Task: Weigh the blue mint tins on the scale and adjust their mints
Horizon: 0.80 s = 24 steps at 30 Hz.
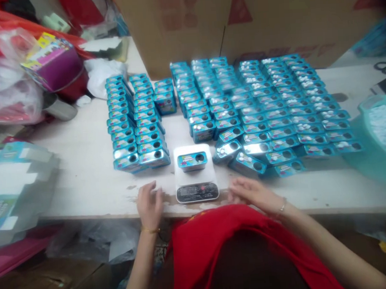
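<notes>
Where the white table [94, 194] ends, lower centre: left hand [150, 204] empty, loosely bent; right hand [251, 193] curled, can't tell if empty.
Blue tin [192, 161]: mid-frame on digital scale [195, 178], beyond and between hands, long axis crosswise, neither clearly nearer.

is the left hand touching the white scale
Apart. The head view shows a strip of tabletop between the left hand and the left edge of the white scale.

Red garment [199, 244], thin wrist bracelets [150, 230]
</notes>
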Each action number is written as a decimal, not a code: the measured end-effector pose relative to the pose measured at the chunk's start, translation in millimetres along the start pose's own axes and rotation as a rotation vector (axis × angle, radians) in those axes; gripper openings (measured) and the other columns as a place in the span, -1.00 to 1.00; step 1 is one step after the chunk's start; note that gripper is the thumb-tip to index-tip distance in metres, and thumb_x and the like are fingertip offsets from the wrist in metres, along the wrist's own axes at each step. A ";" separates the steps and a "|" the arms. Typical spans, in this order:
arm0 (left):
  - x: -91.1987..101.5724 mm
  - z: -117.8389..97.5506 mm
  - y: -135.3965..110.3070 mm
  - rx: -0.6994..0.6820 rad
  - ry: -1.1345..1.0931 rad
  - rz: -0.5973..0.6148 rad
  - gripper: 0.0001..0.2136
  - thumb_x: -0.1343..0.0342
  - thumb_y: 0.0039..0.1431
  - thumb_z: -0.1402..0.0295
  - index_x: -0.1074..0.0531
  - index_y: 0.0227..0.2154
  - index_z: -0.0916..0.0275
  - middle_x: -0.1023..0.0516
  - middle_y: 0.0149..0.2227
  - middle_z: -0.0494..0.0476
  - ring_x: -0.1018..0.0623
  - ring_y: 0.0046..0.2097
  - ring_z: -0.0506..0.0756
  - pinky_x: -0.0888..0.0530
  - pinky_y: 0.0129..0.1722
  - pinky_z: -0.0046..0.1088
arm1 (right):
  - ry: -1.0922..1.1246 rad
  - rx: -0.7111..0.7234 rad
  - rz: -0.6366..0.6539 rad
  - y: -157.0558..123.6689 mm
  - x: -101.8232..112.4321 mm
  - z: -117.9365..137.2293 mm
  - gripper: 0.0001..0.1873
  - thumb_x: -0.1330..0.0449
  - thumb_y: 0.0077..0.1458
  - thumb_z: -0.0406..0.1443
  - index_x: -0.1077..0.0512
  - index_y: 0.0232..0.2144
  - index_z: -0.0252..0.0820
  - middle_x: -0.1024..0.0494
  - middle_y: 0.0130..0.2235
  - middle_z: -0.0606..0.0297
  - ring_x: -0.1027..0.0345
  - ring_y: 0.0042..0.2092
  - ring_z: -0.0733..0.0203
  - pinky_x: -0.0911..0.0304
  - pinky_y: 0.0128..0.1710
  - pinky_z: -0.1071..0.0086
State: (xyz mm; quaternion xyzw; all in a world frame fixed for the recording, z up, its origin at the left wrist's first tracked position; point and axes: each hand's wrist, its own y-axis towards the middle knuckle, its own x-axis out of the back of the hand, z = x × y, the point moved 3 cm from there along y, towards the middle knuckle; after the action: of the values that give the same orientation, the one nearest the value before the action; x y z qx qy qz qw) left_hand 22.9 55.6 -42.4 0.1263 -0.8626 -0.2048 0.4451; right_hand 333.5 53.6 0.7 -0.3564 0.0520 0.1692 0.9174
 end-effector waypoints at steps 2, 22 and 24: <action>6.9 -24.1 18.9 -0.083 -0.038 -0.047 -0.71 -0.10 0.18 0.36 -0.33 -0.03 0.22 -0.46 -0.17 0.21 -0.46 -0.10 0.14 -0.41 -0.06 -0.24 | 0.022 0.010 0.013 3.5 -3.6 -5.0 -0.53 -0.25 0.03 0.03 -0.30 -0.44 -0.29 -0.51 -0.46 0.24 -0.32 -0.52 0.40 -0.15 -0.55 0.55; -19.9 -102.7 91.7 -0.668 0.140 0.371 -0.76 -0.05 0.12 0.38 -0.39 -0.12 0.15 -0.47 -0.26 0.15 -0.38 -0.25 0.14 -0.22 -0.17 -0.23 | 0.847 0.013 0.027 51.0 -48.4 23.2 -0.68 0.13 0.32 -0.33 -0.35 -0.34 -0.37 -0.43 -0.48 0.16 -0.35 -0.53 0.32 -0.22 -0.62 0.55; -23.5 -93.8 92.5 -0.566 0.067 0.362 -0.76 -0.07 0.12 0.36 -0.37 -0.12 0.17 -0.47 -0.26 0.14 -0.42 -0.21 0.15 -0.23 -0.13 -0.23 | 0.837 0.028 0.045 51.1 -47.3 22.3 -0.72 0.08 0.30 -0.32 -0.35 -0.36 -0.36 -0.44 -0.46 0.15 -0.35 -0.51 0.32 -0.23 -0.61 0.56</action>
State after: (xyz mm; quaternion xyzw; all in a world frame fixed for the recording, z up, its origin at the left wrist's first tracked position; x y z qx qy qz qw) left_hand 109.9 124.2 32.7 -0.1509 -0.7648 -0.3498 0.5196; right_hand 270.9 90.8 -5.0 -0.3807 0.4304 0.0291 0.8179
